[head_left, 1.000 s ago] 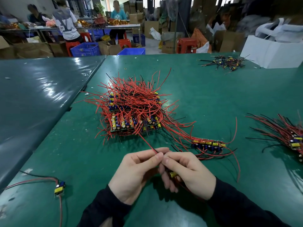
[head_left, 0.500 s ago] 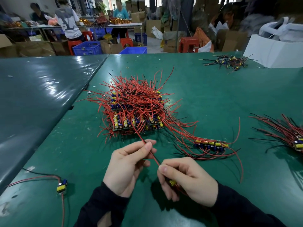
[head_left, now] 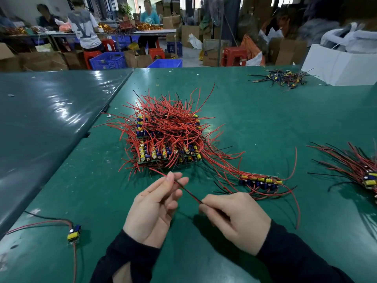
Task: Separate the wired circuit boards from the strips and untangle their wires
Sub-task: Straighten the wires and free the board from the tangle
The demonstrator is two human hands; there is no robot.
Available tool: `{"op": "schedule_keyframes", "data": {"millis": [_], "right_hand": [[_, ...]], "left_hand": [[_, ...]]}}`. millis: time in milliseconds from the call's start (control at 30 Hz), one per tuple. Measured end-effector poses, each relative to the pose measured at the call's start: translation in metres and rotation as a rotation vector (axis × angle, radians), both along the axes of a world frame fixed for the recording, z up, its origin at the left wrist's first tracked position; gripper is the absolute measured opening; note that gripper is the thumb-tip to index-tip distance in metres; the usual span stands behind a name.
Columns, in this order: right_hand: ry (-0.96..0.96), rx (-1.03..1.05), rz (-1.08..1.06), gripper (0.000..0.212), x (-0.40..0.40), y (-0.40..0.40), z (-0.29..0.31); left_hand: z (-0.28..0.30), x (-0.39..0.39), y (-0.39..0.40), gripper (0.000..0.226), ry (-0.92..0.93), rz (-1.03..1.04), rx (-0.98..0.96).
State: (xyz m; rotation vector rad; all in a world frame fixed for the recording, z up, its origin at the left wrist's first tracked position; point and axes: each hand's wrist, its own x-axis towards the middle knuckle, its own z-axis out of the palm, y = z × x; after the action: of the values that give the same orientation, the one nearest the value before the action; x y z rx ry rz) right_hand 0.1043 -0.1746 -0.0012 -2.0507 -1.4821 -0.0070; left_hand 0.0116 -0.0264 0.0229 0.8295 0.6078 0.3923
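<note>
Your left hand (head_left: pixel 152 207) pinches the thin red-and-black wire pair (head_left: pixel 186 190), running diagonally down-right into your right hand (head_left: pixel 234 219), pinching its near end.

both forearms, in dark sleeves, reach up from the bottom edge over the green table (head_left: pixel 265 123). the left hand (head_left: pixel 152 209) is turned palm up toward the right one, fingers loosely extended, thumb and fingertips pinching a thin wire (head_left: pixel 186 189). the right hand (head_left: pixel 234 217) lies knuckles up, just beside the left, fingers curled, pinching the same wire at its nearer end.
</note>
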Motion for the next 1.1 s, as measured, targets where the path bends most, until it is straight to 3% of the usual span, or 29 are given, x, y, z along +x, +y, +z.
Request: {"op": "schedule_keyframes", "data": {"millis": [133, 233, 500, 700, 867, 967, 1100], "right_hand": [[-0.049, 0.028, 0.000, 0.030, -0.001, 0.004, -0.003], [0.021, 0.108, 0.009, 0.026, 0.000, 0.005, -0.002], [0.027, 0.237, -0.055, 0.020, 0.005, 0.005, -0.002], [-0.122, 0.191, -0.017, 0.022, 0.006, 0.003, 0.001], [-0.043, 0.214, -0.063, 0.023, 0.009, 0.001, 0.002], [-0.062, 0.205, -0.069, 0.022, 0.010, 0.000, 0.003], [0.129, 0.228, -0.012, 0.018, 0.009, 0.002, 0.004]], "left_hand": [[0.003, -0.002, 0.000, 0.012, -0.078, -0.088, -0.288], [0.004, -0.002, 0.000, 0.013, -0.149, -0.102, -0.348], [0.005, 0.001, -0.004, 0.024, -0.106, -0.137, -0.210], [0.005, -0.005, 0.001, 0.018, -0.117, -0.295, -0.190], [0.002, -0.005, 0.001, 0.023, -0.101, -0.342, 0.111], [0.000, -0.004, 0.001, 0.025, -0.095, -0.335, 0.170], [-0.001, -0.003, 0.002, 0.025, -0.075, -0.353, 0.212]]}}
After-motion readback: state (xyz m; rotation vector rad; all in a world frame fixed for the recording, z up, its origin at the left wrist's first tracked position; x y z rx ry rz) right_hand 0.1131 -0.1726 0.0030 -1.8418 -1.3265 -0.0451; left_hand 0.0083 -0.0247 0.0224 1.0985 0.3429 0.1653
